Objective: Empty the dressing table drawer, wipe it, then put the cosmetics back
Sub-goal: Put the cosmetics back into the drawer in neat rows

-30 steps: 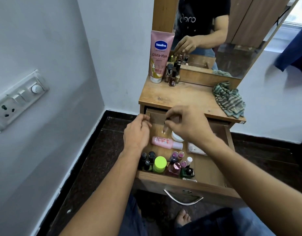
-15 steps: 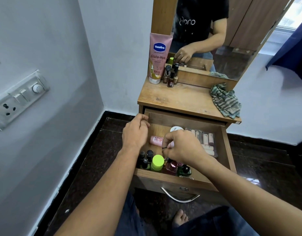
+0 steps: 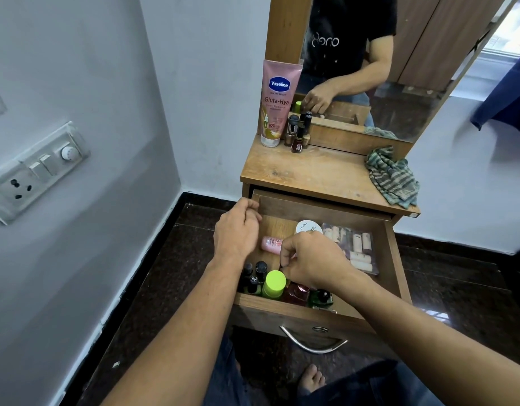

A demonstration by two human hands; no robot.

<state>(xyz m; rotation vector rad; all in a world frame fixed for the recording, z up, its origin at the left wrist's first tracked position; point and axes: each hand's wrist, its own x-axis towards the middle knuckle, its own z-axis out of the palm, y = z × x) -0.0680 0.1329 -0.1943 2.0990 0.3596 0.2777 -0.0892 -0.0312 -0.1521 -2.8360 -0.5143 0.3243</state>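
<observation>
The wooden drawer (image 3: 395, 259) is pulled out and holds cosmetics. Along its front stand black-capped bottles (image 3: 254, 273), a lime-green-capped bottle (image 3: 273, 284), a red bottle (image 3: 297, 293) and a green bottle (image 3: 320, 297). Further back lie a pink tube (image 3: 270, 243), a white round jar (image 3: 308, 227) and a clear pouch of small tubes (image 3: 358, 247). My right hand (image 3: 314, 262) reaches down among the front bottles, and its fingertips pinch a small dark-capped item. My left hand (image 3: 237, 227) hovers at the drawer's left wall with loosely curled fingers and nothing visible in it.
On the tabletop (image 3: 311, 174) a Vaseline tube (image 3: 278, 104) and small nail polish bottles (image 3: 298, 136) stand against the mirror. A striped cloth (image 3: 392, 178) lies at its right edge. A switchboard (image 3: 33, 171) is on the left wall. My bare foot (image 3: 311, 379) is under the drawer handle (image 3: 313, 342).
My right hand came from the back of the drawer down to the front bottles. The pouch and white jar are now uncovered. My left hand has barely moved.
</observation>
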